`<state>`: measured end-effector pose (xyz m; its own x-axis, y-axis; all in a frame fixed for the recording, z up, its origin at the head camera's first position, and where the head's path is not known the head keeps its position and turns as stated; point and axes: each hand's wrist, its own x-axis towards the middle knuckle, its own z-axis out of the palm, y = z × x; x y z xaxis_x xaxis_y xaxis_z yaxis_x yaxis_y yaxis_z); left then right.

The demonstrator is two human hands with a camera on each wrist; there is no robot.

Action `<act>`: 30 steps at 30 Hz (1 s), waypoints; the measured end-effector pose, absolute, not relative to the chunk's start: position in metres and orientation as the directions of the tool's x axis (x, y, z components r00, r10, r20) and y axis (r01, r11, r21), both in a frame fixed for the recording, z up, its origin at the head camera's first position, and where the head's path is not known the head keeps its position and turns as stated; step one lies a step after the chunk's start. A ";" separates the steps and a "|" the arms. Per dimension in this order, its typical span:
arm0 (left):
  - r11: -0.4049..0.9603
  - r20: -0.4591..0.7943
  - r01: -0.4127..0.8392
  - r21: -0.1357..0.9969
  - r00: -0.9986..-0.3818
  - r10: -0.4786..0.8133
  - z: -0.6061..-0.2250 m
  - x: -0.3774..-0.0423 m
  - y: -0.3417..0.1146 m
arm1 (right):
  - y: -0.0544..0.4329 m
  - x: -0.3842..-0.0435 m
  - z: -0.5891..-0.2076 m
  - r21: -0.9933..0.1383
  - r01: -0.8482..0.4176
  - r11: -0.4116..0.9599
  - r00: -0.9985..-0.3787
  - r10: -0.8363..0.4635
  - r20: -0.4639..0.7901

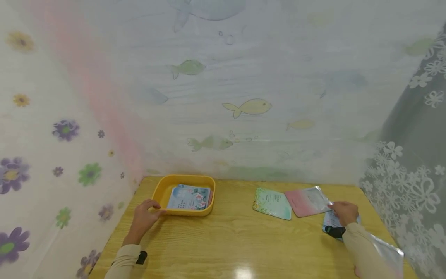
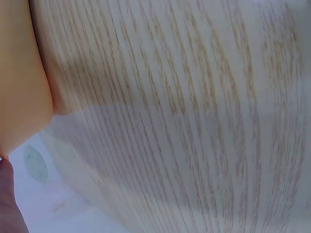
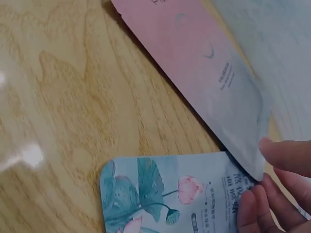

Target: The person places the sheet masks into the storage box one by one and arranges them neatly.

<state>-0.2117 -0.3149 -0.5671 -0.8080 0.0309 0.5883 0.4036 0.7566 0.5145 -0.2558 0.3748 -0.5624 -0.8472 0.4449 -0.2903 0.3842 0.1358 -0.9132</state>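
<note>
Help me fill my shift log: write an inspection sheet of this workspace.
Surface: wooden table with bright glare.
Job's things: yellow tray with packets inside; green packet, pink packet, blue packet; silvery packet partly hidden by the right sleeve.
Clutter: nothing seen.
Grips: left grip holds the tray's near-left corner; right grip pinches the pink packet's corner.
Cables: nothing seen.
Surroundings: fish-patterned backdrop; flower patterns left and right.
</note>
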 end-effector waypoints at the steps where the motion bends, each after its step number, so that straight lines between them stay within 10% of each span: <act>1: 0.756 0.584 0.403 0.516 -0.811 0.034 -0.567 -0.211 -0.315 | 0.375 -0.254 -0.565 -0.906 0.392 0.158 -0.844 0.453 -0.287; 11: 0.750 0.532 0.364 0.552 -0.846 0.019 -0.565 -0.210 -0.314 | 0.374 -0.257 -0.576 -0.861 0.320 0.395 -0.881 0.458 -0.117; 18: 0.763 0.529 0.343 0.548 -0.849 0.002 -0.566 -0.209 -0.317 | 0.370 -0.259 -0.551 -0.925 0.370 -0.086 -0.846 0.380 -0.374; 30: 0.756 0.520 0.336 0.561 -0.854 -0.007 -0.567 -0.209 -0.317 | 0.372 -0.246 -0.534 -0.845 0.454 -0.281 -0.835 0.196 -0.514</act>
<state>-0.2091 -0.3165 -0.5667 -0.8539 -0.0075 0.5204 0.3355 0.7565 0.5614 -0.2459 0.3722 -0.5335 -0.8350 0.1965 -0.5139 0.4540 -0.2815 -0.8454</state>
